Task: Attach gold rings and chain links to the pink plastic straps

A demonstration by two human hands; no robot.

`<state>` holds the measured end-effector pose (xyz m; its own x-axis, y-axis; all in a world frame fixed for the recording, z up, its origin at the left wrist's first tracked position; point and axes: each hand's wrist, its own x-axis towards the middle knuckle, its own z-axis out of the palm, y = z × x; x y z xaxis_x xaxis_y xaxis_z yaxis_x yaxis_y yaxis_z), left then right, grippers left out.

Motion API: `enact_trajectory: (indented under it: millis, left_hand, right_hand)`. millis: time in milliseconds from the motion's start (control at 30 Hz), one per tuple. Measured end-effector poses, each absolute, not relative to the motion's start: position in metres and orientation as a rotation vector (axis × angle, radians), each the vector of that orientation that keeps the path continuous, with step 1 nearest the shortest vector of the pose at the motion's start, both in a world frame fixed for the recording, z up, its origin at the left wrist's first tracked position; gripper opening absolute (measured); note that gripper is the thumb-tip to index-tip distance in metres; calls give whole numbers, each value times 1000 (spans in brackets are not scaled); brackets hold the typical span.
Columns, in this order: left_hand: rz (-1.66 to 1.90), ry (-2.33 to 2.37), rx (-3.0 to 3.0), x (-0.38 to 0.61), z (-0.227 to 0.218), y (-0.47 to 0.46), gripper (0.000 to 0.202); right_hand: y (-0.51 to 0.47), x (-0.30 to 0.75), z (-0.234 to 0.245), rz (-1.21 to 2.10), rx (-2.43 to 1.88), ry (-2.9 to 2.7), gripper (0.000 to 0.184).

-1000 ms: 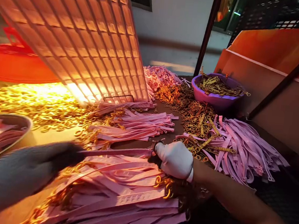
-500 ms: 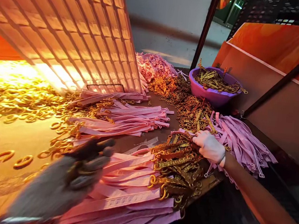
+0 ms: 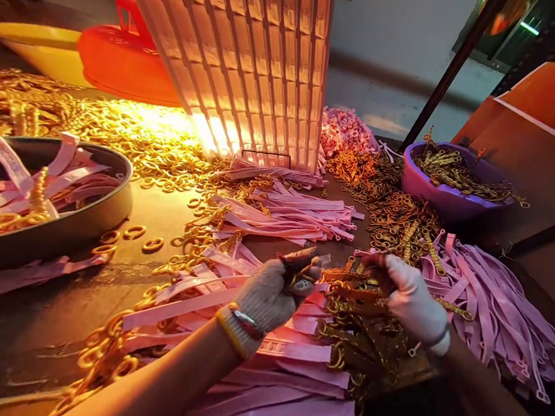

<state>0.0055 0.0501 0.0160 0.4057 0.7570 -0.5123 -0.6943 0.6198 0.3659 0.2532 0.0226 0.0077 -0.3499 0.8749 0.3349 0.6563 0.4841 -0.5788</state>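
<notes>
My left hand, in a pale knit glove with dark fingertips, is above the pink straps. Its fingers are curled round what looks like a gold ring. To its right, my right hand, in a white glove with dark fingertips, is closed over the pile of gold chain pieces; what its fingers hold is hidden. Those chain pieces lie at the ends of the pink straps. Close by on the right is another bundle of pink straps.
A large round pan with pink straps and gold rings stands at left. Behind are heaped gold rings, a red lamp shade and a ribbed translucent panel. A purple basin of chain pieces sits at back right.
The view has turned left, bringing the pan and lamp into sight. My left hand has moved in towards my right hand, which stays at the chain pieces.
</notes>
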Motion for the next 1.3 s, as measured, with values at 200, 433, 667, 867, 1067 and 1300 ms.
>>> enact_trajectory:
  millis: [200, 433, 667, 867, 1067, 1300]
  left_hand:
    - [1030, 827, 563, 2, 8, 45, 30]
    - [1030, 765, 666, -9, -6, 43, 25]
    - [1016, 708, 475, -13, -13, 47, 14]
    - [1018, 661, 254, -15, -23, 52, 11]
    - [942, 570, 236, -14, -23, 48, 21]
    - [929, 618, 602, -19, -17, 43, 13]
  right_hand:
    - [20, 152, 24, 225, -1138, -2499, 58]
    - [32, 135, 36, -101, -1556, -2776, 44]
    - [37, 130, 31, 299, -1522, -2576, 47]
    - [51, 142, 14, 1042, -1154, -1839, 43]
    - [57, 137, 2, 987, -1130, -1587, 34]
    - [53, 138, -4, 890, -1143, -1578, 36]
